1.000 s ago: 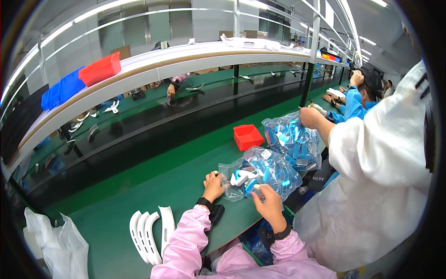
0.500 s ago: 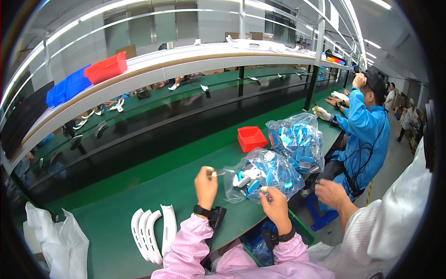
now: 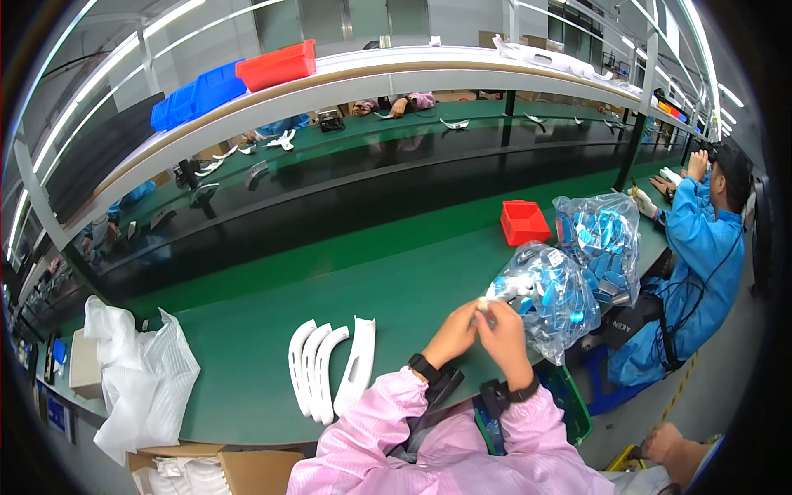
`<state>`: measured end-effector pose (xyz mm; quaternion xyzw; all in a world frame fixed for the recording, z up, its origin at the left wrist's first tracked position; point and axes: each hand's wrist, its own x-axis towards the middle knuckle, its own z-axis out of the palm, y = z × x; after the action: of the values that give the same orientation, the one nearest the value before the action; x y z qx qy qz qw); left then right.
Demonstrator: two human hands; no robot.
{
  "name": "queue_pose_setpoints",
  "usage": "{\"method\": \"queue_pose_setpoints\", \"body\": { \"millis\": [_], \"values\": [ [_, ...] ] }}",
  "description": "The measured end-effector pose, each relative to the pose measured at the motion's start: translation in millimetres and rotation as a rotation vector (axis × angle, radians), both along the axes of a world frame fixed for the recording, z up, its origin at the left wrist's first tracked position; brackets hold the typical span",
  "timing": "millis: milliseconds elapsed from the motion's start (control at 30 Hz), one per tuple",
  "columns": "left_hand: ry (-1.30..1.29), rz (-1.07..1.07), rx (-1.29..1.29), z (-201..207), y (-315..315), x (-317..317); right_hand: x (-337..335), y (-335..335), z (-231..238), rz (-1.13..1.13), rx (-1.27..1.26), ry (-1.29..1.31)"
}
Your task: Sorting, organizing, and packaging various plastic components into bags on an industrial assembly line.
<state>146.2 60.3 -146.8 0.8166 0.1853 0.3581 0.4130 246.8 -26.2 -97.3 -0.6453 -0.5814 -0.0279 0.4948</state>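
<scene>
In front of me, my left hand (image 3: 455, 332) and my right hand (image 3: 505, 340) meet at their fingertips, beside a clear plastic bag (image 3: 551, 290). Both are closed in a pinch, and pale covers seem to sit on some fingertips. Something small and whitish shows at the fingertips, but I cannot tell whether it is a part or the bag's edge. Inside the bag lie many small white and blue oblong pieces. To the left of my hands, several curved white plastic parts (image 3: 319, 370) with slots lie side by side on the green table (image 3: 239, 396).
A second bag of blue pieces (image 3: 606, 239) and a red bin (image 3: 525, 223) stand farther right. White foam wrap (image 3: 136, 371) sits at left, above a cardboard box (image 3: 256, 470). Below the table edge is a green crate (image 3: 569, 404). A co-worker in blue (image 3: 701, 280) sits at right.
My hands, apart before on either side of the near bag's front, have come together at the fingertips. The view has swung left. The nearby person's hand at right is now lower.
</scene>
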Motion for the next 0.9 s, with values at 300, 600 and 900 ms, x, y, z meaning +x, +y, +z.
{"method": "queue_pose_setpoints", "body": {
  "millis": [300,600,900],
  "values": [
    [0.245,0.501,0.313,44.2,-54.1,-87.6,42.8,13.0,-41.8,-0.215,-0.161,-0.198],
    [0.539,0.892,0.229,-7.0,-85.8,-192.8,-100.9,53.9,-43.2,0.508,-0.449,0.311],
    [-0.014,0.810,-0.200,6.0,-83.9,-192.9,-102.2,46.5,-9.2,0.988,-0.522,0.704]
  ]
}}
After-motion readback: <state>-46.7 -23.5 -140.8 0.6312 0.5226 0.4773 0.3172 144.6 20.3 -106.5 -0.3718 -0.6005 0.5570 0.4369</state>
